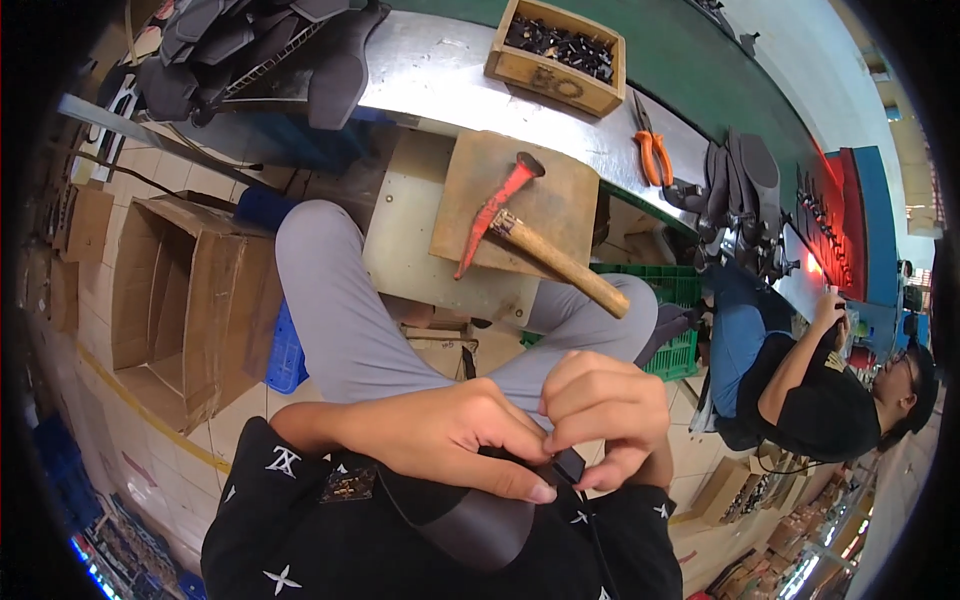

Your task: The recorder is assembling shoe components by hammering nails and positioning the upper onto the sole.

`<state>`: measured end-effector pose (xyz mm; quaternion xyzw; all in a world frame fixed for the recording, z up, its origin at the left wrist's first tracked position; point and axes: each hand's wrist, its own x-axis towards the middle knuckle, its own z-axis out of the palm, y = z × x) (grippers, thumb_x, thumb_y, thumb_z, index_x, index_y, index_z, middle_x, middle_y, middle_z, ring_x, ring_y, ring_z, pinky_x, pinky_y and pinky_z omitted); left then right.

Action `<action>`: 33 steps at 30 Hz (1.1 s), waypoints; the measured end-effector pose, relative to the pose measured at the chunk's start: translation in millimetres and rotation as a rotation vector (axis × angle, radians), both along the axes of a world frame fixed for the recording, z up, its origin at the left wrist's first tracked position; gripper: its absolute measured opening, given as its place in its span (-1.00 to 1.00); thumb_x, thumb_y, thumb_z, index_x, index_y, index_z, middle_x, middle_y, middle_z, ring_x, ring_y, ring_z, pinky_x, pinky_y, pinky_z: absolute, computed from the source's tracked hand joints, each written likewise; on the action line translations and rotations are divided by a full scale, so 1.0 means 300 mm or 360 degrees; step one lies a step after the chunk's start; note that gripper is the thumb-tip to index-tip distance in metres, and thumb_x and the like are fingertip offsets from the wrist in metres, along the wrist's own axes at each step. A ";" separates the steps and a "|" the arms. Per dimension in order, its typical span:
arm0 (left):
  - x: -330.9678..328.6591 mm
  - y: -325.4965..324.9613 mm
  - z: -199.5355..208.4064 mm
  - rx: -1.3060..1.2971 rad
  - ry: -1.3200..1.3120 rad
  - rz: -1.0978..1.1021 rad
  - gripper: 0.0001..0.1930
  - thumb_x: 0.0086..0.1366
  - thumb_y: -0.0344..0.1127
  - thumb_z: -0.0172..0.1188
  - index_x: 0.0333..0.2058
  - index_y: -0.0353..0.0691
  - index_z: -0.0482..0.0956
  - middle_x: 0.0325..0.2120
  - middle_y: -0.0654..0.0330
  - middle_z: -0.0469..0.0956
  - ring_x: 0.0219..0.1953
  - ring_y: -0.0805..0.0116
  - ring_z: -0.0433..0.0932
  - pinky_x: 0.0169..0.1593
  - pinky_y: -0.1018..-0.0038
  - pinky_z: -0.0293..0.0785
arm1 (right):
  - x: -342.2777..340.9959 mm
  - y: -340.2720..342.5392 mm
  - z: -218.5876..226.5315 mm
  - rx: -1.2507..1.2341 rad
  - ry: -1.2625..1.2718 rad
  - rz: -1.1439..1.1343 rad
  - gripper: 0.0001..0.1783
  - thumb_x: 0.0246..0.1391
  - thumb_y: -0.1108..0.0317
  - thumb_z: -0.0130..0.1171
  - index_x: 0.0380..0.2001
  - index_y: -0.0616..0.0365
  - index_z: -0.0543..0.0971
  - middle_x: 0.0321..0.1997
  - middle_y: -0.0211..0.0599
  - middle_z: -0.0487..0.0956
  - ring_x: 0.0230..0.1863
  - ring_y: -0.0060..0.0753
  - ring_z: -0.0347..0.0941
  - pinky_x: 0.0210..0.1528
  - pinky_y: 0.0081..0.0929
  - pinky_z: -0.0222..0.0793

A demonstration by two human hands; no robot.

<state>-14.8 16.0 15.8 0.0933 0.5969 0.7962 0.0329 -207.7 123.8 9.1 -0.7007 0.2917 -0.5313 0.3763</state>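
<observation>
Close to my body, my left hand (465, 435) grips a smooth dark grey pad (485, 525) with a rounded end, thumb along its upper side. My right hand (612, 415) pinches a small black rectangular piece (568, 466) right beside the left fingertips. A thin black strap or cord (600, 550) hangs below it; where it joins is unclear. Beyond my hands, a hammer (560, 262) with a wooden handle and a long red head lies on a brown board (460, 225), touched by neither hand.
On the metal-edged bench stand a wooden box (555, 92) of small black parts and orange-handled pliers (650, 150). Dark pads (335, 80) pile up at left, more (740, 175) at right. A cardboard box (215, 310) is left; a co-worker (830, 390) sits right, near a green crate (675, 350).
</observation>
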 end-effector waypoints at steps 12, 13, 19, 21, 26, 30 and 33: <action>0.029 0.023 0.010 -0.0091 -0.0009 -0.0035 -0.80 0.33 -0.27 0.26 -0.25 -0.31 0.69 -0.45 0.06 0.62 -0.43 0.22 0.61 -0.39 0.42 0.41 | 0.041 -0.009 -0.007 -0.0033 -0.0075 0.0258 -0.47 0.13 0.00 0.27 -0.50 0.37 0.54 -0.58 -0.21 0.45 -0.56 -0.23 0.37 -0.59 -0.37 0.26; 0.034 0.016 0.016 -0.0184 -0.0020 0.0074 -0.81 0.33 -0.28 0.26 -0.30 -0.31 0.68 -0.48 0.06 0.60 -0.45 0.23 0.60 -0.41 0.42 0.40 | 0.038 -0.014 -0.015 -0.0077 -0.0013 0.0066 -0.45 0.14 -0.05 0.24 -0.44 0.36 0.56 -0.55 -0.20 0.48 -0.52 -0.21 0.40 -0.51 -0.32 0.32; 0.049 0.038 0.018 -0.0414 0.0029 0.0513 -0.73 0.32 -0.24 0.22 -0.47 -0.32 0.55 -0.60 0.05 0.49 -0.58 0.14 0.50 -0.48 0.36 0.39 | 0.086 0.033 -0.004 0.0236 0.0030 -0.0177 -0.54 0.09 0.31 0.12 -0.03 0.45 0.56 0.00 0.18 0.60 0.14 0.10 0.53 0.32 0.15 0.17; 0.047 0.050 0.022 -0.0540 0.0086 0.0742 -0.76 0.29 -0.25 0.19 -0.47 -0.31 0.54 -0.56 0.03 0.52 -0.55 0.06 0.53 -0.45 0.27 0.47 | 0.092 0.040 0.002 0.0249 0.0043 -0.0247 -0.57 0.08 0.36 0.09 -0.04 0.46 0.56 -0.03 0.18 0.62 0.13 0.11 0.54 0.32 0.19 0.16; 0.041 0.076 -0.040 -0.1120 0.0169 0.0910 -0.84 0.21 -0.28 0.20 -0.43 -0.27 0.61 -0.55 0.01 0.55 -0.50 0.05 0.57 -0.44 0.23 0.49 | 0.142 0.045 -0.040 0.0428 -0.0129 -0.0516 -0.62 0.17 0.34 0.00 -0.14 0.49 0.58 -0.16 0.23 0.65 0.01 0.13 0.60 0.32 0.39 0.08; 0.040 0.092 -0.037 -0.0952 0.0037 0.1046 -0.82 0.21 -0.27 0.22 -0.43 -0.29 0.59 -0.56 -0.01 0.55 -0.54 0.03 0.56 -0.47 0.23 0.48 | 0.151 0.054 -0.058 0.0443 -0.0367 -0.0516 -0.62 0.24 0.29 0.03 -0.12 0.47 0.55 -0.17 0.30 0.63 0.00 0.13 0.60 0.35 0.42 0.00; 0.040 0.103 -0.046 -0.0875 0.0038 0.1075 -0.81 0.22 -0.28 0.23 -0.39 -0.31 0.59 -0.55 -0.04 0.55 -0.54 -0.02 0.56 -0.48 0.22 0.47 | 0.155 0.049 -0.062 0.0367 -0.0319 -0.0561 -0.68 0.26 0.31 0.04 -0.20 0.42 0.57 -0.21 0.27 0.65 -0.03 0.16 0.61 0.36 0.41 -0.03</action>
